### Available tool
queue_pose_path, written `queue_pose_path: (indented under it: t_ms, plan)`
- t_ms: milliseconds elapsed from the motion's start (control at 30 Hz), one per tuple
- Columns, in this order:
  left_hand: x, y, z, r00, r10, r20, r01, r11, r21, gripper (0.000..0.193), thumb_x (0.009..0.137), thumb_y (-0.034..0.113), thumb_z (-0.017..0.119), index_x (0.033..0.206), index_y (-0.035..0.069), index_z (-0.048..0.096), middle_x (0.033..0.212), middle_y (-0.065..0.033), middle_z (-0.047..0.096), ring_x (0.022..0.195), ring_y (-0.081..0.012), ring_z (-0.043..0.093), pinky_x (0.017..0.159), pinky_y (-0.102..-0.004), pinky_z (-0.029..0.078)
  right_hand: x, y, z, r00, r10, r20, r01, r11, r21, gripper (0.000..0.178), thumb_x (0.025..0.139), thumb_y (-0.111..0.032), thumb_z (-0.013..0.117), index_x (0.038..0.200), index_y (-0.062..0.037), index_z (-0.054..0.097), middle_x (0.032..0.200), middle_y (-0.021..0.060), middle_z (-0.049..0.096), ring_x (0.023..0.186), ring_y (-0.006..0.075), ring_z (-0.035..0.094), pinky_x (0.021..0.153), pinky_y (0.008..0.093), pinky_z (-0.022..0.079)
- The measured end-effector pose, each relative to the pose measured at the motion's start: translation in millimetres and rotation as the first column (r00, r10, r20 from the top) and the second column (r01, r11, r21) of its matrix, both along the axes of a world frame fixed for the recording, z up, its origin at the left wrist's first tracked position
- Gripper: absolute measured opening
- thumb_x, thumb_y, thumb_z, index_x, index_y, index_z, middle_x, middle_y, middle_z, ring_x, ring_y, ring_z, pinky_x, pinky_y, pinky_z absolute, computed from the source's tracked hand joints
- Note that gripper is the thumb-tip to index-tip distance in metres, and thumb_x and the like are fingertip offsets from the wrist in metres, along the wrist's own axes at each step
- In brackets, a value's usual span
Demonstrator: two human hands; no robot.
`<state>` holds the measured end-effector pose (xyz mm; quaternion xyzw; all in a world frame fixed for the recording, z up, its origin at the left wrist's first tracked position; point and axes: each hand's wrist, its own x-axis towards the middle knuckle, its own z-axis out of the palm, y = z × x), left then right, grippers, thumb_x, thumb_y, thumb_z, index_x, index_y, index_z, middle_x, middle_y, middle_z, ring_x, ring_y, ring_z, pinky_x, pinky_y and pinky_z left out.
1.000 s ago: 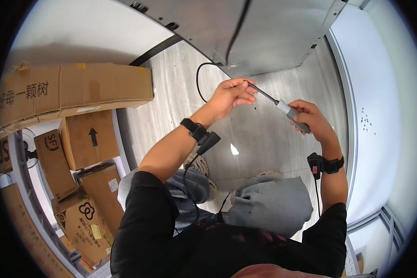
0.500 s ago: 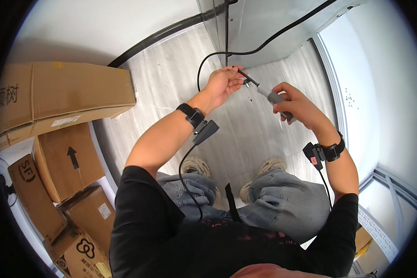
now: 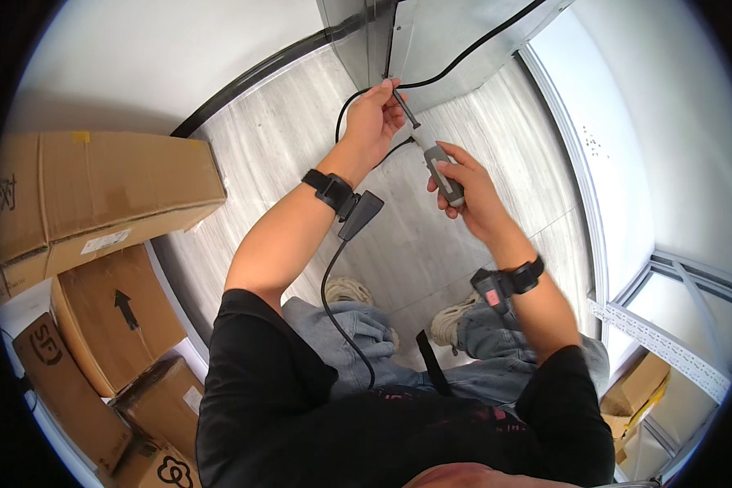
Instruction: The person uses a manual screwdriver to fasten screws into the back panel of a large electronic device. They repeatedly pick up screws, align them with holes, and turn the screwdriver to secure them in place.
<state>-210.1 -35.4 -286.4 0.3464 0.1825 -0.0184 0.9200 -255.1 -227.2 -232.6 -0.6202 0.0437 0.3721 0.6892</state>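
My right hand (image 3: 468, 189) grips the grey handle of a screwdriver (image 3: 441, 169), whose dark shaft points up and left. My left hand (image 3: 375, 116) pinches the shaft's tip, close to the lower edge of a grey metal cabinet (image 3: 431, 41). A black cable (image 3: 472, 50) runs along the cabinet's face and loops down behind my left hand. Both wrists wear black bands, and a small black device with a cord hangs from the left one.
Several brown cardboard boxes (image 3: 98, 203) are stacked at the left. Pale wood-look floor (image 3: 276, 154) lies below, with a white wall (image 3: 651, 122) at the right and a light metal shelf frame (image 3: 675, 342) at the lower right.
The view has shifted toward the cabinet. Both hands have risen, carrying the screwdriver's tip up to the cabinet's lower edge near the cable.
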Motion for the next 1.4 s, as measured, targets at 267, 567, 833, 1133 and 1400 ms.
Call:
queue_pose_path:
  t_ms: [267, 567, 833, 1133, 1400]
  plan:
    - [-2.8, -3.3, 6.9, 0.999, -0.023, -0.036, 0.028, 0.989, 0.143, 0.018, 0.093, 0.013, 0.052, 0.109, 0.006, 0.057, 0.083, -0.0038, 0.06, 0.064, -0.008, 0.051, 0.059, -0.0218, 0.047, -30.2, 16.1, -49.4, 0.934, -0.313, -0.173, 0.355, 0.87, 0.343, 0.028, 0.087, -0.015, 0.051, 0.112, -0.0045, 0.043, 0.076, 0.0109, 0.059, 0.044, 0.0097, 0.046, 0.037, 0.0223, 0.03]
    - [-0.4, 1.3, 1.5, 1.0, -0.003, -0.023, 0.007, 0.983, 0.186, 0.021, 0.093, 0.011, 0.051, 0.113, 0.008, 0.056, 0.084, -0.0045, 0.059, 0.066, -0.0077, 0.052, 0.062, -0.0212, 0.048, -24.3, 13.2, -60.8, 0.93, -0.312, -0.194, 0.365, 0.843, 0.395, 0.02, 0.089, -0.016, 0.052, 0.106, -0.0069, 0.045, 0.075, 0.0113, 0.06, 0.044, 0.0083, 0.044, 0.036, 0.0212, 0.029]
    - [0.9, 0.3, 4.6, 0.999, -0.005, -0.032, 0.011, 0.977, 0.214, 0.022, 0.094, 0.009, 0.049, 0.114, 0.008, 0.056, 0.085, -0.0049, 0.059, 0.067, -0.0079, 0.052, 0.064, -0.0212, 0.048, -22.1, 9.5, -66.9, 0.925, -0.277, -0.262, 0.374, 0.793, 0.482, 0.017, 0.091, -0.017, 0.049, 0.105, -0.0069, 0.045, 0.075, 0.0124, 0.06, 0.044, 0.0095, 0.044, 0.035, 0.0212, 0.029]
    - [0.3, 0.6, 2.1, 1.0, 0.009, -0.025, -0.002, 0.967, 0.256, 0.024, 0.094, 0.009, 0.048, 0.117, 0.007, 0.054, 0.084, -0.0048, 0.059, 0.066, -0.0077, 0.053, 0.062, -0.0215, 0.048, -19.1, 6.8, -66.1, 0.923, -0.21, -0.321, 0.361, 0.761, 0.539, 0.019, 0.093, -0.02, 0.047, 0.104, -0.0051, 0.046, 0.077, 0.0123, 0.059, 0.045, 0.01, 0.044, 0.036, 0.021, 0.029]
    - [0.8, -2.8, 4.2, 0.998, 0.039, -0.038, -0.028, 0.965, 0.26, 0.023, 0.093, 0.009, 0.051, 0.115, 0.008, 0.056, 0.083, -0.0039, 0.058, 0.065, -0.0081, 0.052, 0.063, -0.021, 0.047, -19.2, 3.7, -69.8, 0.922, -0.177, -0.344, 0.356, 0.737, 0.574, 0.019, 0.093, -0.022, 0.046, 0.101, -0.0052, 0.046, 0.077, 0.012, 0.059, 0.047, 0.0093, 0.044, 0.037, 0.0207, 0.03]
